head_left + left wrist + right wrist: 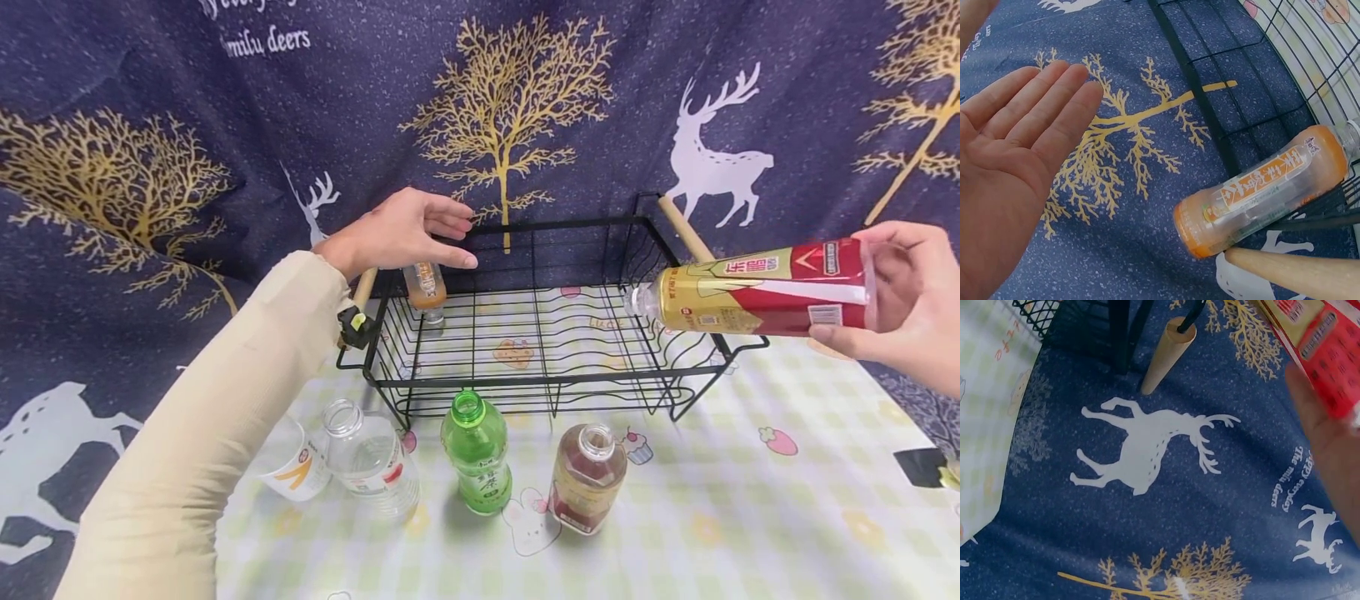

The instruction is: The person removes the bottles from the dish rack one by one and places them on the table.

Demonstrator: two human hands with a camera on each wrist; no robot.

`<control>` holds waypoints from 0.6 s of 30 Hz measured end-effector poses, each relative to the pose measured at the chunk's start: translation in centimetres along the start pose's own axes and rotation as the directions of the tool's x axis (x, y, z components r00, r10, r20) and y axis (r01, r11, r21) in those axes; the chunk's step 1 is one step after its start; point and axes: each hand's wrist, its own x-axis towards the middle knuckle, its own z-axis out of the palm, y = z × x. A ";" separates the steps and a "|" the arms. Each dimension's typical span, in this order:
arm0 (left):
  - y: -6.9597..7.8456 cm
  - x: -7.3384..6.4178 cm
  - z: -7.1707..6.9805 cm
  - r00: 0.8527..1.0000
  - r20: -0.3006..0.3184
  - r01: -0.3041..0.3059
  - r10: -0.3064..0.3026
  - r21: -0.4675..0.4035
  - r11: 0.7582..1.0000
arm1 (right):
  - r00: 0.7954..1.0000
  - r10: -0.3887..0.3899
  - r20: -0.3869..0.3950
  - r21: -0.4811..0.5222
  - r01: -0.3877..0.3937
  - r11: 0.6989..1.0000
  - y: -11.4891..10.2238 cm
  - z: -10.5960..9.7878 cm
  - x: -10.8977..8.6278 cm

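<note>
My right hand (918, 312) grips a red and gold labelled bottle (765, 292) by its base. The bottle lies nearly level in the air, its uncapped neck pointing left over the right end of a black wire rack (491, 382). Over the rack's left end, my left hand (408, 229) has straight fingers and holds nothing. Below that hand, a bottle with an orange label (1260, 190) stands neck down and leaning in the rack's left back corner. In the right wrist view only part of the red label (1335, 356) shows beside the hand.
In front of the rack stand a white paper cup (296, 467), a clear bottle (371, 467), a green bottle (476, 454) and a brownish bottle (588, 479), the bottles uncapped. Wooden handles (686, 229) rise at the rack's ends. A dark blue patterned cloth (360, 108) hangs behind.
</note>
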 end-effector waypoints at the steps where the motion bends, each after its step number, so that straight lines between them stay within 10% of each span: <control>1: 0.0 -0.1 0.0 1.000 -0.003 -0.002 0.002 0.002 1.000 | 1.000 0.007 -0.009 -0.040 -0.007 0.999 -0.1 0.0 -0.2; 11: -1.4 -1.1 -0.6 1.000 -0.008 0.025 -0.025 0.003 1.000 | 0.998 -0.005 0.065 -0.206 0.018 0.978 0.8 -0.6 -1.6; 18: -2.9 -1.9 -1.0 0.996 0.022 0.087 -0.087 0.031 0.996 | 0.999 -0.010 -0.047 0.070 0.014 0.997 1.3 -0.6 -2.1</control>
